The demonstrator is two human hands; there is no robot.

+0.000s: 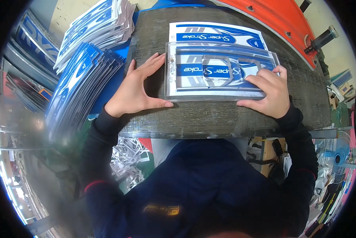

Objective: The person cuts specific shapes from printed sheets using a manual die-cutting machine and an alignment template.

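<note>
Fingers of the left hand spread wide, tips touching the clear frame. The right hand curls partway, gripping its other end. It lies over printed sheets on the table. One lopsided push could slide it crooked.

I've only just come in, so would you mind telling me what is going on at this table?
A person has both hands at a clear frame lying over printed "Super Stroke" artwork on the dark tabletop. The left hand is spread at the frame's left end; the right hand has its fingers on the right end. Two stacks of similar blue-and-white prints stand to the left.
</note>
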